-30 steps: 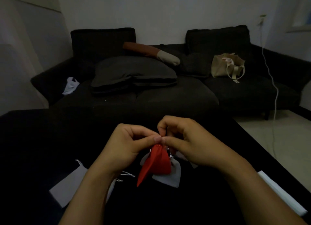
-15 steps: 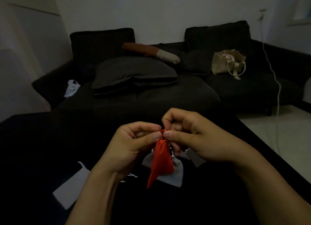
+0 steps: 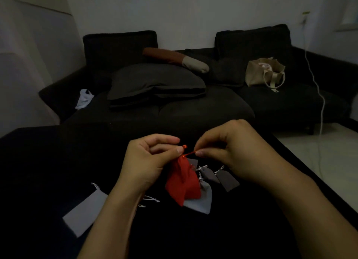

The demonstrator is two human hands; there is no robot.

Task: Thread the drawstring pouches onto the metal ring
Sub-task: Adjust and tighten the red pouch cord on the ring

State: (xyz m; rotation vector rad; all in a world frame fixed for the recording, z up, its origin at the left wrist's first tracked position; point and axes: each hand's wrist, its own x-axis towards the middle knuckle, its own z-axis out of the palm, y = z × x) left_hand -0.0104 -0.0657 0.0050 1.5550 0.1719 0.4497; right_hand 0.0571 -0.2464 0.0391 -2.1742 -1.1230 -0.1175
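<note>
The left hand (image 3: 149, 162) pinches the gathered top of the red pouch (image 3: 182, 183) between thumb and finger, with a bit of red string sticking up past the thumb tip. The right hand (image 3: 234, 150) pinches the red drawstring (image 3: 190, 153) just beside it, and the string runs in a short line from the pouch's neck over to the right fingertips. The red pouch hangs down below both hands, over the black table (image 3: 38, 171), with its closed top up and its long side running down toward the person. Its mouth is pulled shut, so what is inside cannot be seen. Right behind it hangs a light grey pouch (image 3: 201, 202), and two dark grey pouches (image 3: 226, 180) lie next to it under the right hand, their white strings bunched together at the top. The metal ring is too dark and small to make out. Another light grey pouch (image 3: 85, 212) lies flat on the table to the left, well apart, with its string end pointing away from the person. A tan bag (image 3: 259, 73) sits open on the dark sofa (image 3: 193, 107) behind the table
</note>
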